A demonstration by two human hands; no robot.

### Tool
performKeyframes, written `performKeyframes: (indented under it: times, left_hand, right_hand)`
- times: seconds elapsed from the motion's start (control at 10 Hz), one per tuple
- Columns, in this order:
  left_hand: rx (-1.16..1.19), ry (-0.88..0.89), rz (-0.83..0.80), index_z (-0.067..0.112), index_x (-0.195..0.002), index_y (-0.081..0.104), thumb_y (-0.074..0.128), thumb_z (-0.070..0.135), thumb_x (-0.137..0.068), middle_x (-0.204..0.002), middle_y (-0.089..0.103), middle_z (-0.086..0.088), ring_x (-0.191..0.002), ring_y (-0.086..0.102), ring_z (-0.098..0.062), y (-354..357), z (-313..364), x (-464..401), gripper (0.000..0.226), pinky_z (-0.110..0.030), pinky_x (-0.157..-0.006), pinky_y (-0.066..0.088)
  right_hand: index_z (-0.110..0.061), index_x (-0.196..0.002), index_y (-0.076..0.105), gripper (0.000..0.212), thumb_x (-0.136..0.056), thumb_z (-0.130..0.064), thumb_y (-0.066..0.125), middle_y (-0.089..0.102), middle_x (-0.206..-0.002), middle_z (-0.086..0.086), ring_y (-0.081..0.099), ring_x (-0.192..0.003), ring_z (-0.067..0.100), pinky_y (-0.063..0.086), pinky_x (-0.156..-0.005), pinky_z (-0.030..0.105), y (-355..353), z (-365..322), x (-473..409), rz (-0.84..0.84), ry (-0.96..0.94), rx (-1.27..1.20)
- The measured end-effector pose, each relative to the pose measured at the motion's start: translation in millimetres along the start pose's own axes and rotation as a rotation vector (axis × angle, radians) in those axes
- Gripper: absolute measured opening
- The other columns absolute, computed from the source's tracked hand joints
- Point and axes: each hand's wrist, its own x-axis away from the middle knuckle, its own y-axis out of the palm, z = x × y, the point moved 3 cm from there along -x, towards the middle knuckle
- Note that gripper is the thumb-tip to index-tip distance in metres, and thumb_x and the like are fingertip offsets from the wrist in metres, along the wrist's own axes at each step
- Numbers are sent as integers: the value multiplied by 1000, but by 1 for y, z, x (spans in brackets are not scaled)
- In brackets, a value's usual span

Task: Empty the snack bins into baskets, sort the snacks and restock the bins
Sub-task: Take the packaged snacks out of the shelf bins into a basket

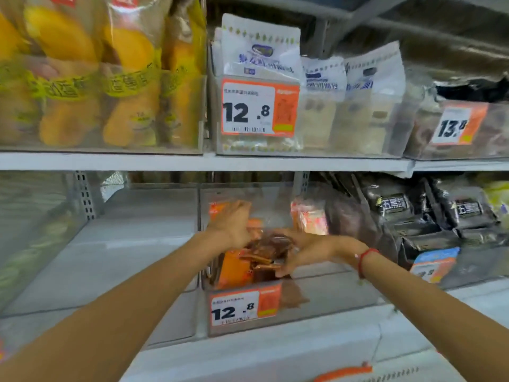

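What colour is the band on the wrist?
Red, on the right wrist, in the head view.

Basket (343,374) cut off below.

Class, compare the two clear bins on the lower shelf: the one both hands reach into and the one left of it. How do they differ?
The middle bin holds orange snack packs; the left bin looks empty. The middle bin carries a 12.8 price tag; the left bin shows none. Both are clear plastic, side by side.
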Motion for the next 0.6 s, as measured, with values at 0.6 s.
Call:
performKeyframes:
  times: [0.6]
  left_hand:
    - [-619,-111,-131,11,-119,57,53,31,-98,-118,61,-7,-110,58,-22,19,0,-25,30,-29,-84,45]
  right_hand:
    - [-22,-109,62,46,-69,-2,73,60,-105,0,57,-103,20,50,-84,28,2,49,-19,224,120,-291]
